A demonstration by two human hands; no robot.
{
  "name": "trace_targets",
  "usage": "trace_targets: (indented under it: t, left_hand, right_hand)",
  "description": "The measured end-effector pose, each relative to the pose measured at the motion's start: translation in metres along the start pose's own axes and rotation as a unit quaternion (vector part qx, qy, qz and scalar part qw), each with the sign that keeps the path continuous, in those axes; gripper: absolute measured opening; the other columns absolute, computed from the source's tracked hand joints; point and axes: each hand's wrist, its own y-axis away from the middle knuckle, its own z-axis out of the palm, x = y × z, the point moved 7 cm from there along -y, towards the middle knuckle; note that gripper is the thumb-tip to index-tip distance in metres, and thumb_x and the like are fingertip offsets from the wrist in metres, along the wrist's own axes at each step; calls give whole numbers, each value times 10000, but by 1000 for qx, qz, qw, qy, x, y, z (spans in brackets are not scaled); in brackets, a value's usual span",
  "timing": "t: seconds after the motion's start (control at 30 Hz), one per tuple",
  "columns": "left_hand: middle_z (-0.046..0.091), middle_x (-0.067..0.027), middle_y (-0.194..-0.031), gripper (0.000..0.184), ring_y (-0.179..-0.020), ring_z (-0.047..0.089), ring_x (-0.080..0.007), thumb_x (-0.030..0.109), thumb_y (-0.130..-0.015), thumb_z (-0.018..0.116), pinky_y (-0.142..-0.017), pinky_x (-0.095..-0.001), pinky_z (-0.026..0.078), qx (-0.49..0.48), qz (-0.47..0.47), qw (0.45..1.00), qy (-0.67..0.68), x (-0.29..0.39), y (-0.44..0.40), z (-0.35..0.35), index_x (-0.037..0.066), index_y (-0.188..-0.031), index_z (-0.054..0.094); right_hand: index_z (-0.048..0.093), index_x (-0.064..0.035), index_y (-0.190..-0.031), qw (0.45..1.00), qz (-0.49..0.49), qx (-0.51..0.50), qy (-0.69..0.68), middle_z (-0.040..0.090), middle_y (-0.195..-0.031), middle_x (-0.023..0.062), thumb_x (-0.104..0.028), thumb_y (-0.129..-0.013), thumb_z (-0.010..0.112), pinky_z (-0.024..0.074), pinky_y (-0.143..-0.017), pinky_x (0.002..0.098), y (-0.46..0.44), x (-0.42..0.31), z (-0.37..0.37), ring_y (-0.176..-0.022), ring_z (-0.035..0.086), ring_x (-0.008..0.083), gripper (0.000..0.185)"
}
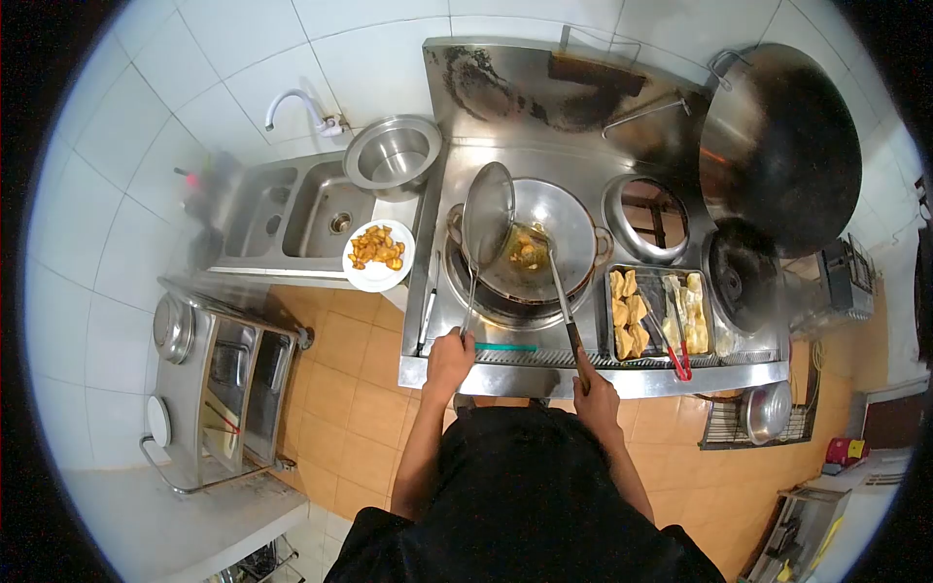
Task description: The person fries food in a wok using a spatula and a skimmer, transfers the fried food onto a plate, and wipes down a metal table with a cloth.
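My left hand [450, 363] is wrapped round the thin handle of a round mesh strainer [489, 216], which is tilted up over the left side of the wok [571, 219]. My right hand [596, 400] grips the dark handle of a long metal wok spatula [559, 277]. Its far end reaches down into the wok, beside yellowish oil with a few golden food pieces [530, 249] in it. The wok sits on a burner of the steel stove. Whether the strainer's mesh touches the wok rim I cannot tell.
A white plate [365, 278] of browned pieces stands at the left, by the sink [326, 223] and a steel pot [392, 157]. Right of the wok lie a tray [615, 357] of golden food and red-handled tongs [680, 360]. A large blackened wok [782, 151] leans upright behind.
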Motion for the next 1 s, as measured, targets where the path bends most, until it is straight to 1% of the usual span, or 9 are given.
trace_targets:
  t: [0.13, 0.2, 0.23, 0.43, 0.5, 0.63, 0.73, 0.9, 1.0]
  left_hand:
    - [639, -337, -785, 369, -774, 642, -497, 272, -950, 528, -718, -546, 519, 2, 2, 1000, -3, -7, 0, 2, -78, -909, 638]
    - [638, -338, -784, 371, -777, 640, -500, 273, -951, 527, -720, -546, 517, 1, -1, 1000, -4, -11, 2, 2, -81, -916, 635]
    - [638, -338, -784, 371, -777, 640, -500, 273, -951, 527, -720, -546, 517, 1, -1, 1000, -5, -11, 2, 2, -81, -916, 635]
    - [632, -343, -773, 374, -773, 640, -499, 269, -954, 524, -712, -545, 516, -2, 11, 1000, 9, -14, 0, -2, -87, -911, 630]
    - [626, -346, -764, 374, -764, 637, -498, 265, -954, 524, -699, -547, 510, -2, 18, 1000, -3, -13, -1, -4, -90, -902, 627]
    - [619, -350, -752, 376, -755, 631, -501, 263, -954, 523, -688, -550, 501, -10, 26, 1000, 14, -10, -1, -11, -96, -902, 625]
    - [616, -350, -748, 379, -759, 626, -505, 262, -954, 522, -696, -552, 493, -13, 34, 999, 21, -11, -1, -12, -99, -909, 626]
    - [626, -348, -782, 392, -805, 627, -508, 275, -955, 518, -745, -558, 489, -27, 4, 999, 16, -18, -4, -12, -99, -919, 629]
    - [630, -349, -801, 400, -820, 626, -510, 286, -954, 518, -757, -561, 488, -34, 1, 999, 21, -21, -4, -13, -97, -928, 631]
  right_hand:
    - [438, -251, -1463, 1000, -1, 2, -9, 685, -1065, 215, -94, -870, 639, 537, -747, 486, 1, -2, 0, -880, 667, 423, 646]
    - [447, -249, -1458, 999, -27, 37, -17, 680, -1087, 215, -99, -865, 649, 534, -753, 490, 3, -4, -2, -887, 667, 423, 643]
    - [447, -249, -1458, 999, -27, 37, -18, 680, -1087, 215, -99, -865, 649, 534, -753, 490, 3, -4, -1, -887, 667, 423, 643]
    - [443, -243, -1462, 1000, -7, 25, 6, 693, -1015, 214, -95, -858, 656, 535, -726, 480, 3, -4, 7, -858, 672, 410, 657]
    - [392, -269, -1484, 999, -29, 37, 16, 680, -961, 196, -100, -860, 630, 525, -705, 500, 5, -7, 9, -840, 662, 398, 688]
    - [446, -256, -1458, 999, -10, 30, 6, 690, -989, 208, -97, -856, 657, 528, -731, 480, 6, -10, 10, -870, 666, 405, 658]
    - [444, -262, -1458, 999, -4, 32, 9, 689, -1000, 208, -98, -859, 652, 526, -740, 483, 8, -9, 16, -881, 663, 406, 655]
    - [440, -264, -1461, 999, 29, 23, 20, 692, -1006, 206, -99, -864, 643, 525, -741, 489, 7, -12, 20, -876, 664, 409, 653]
    - [443, -262, -1460, 999, 14, 32, 16, 693, -1007, 207, -99, -862, 644, 525, -738, 489, 8, -15, 22, -872, 665, 409, 652]
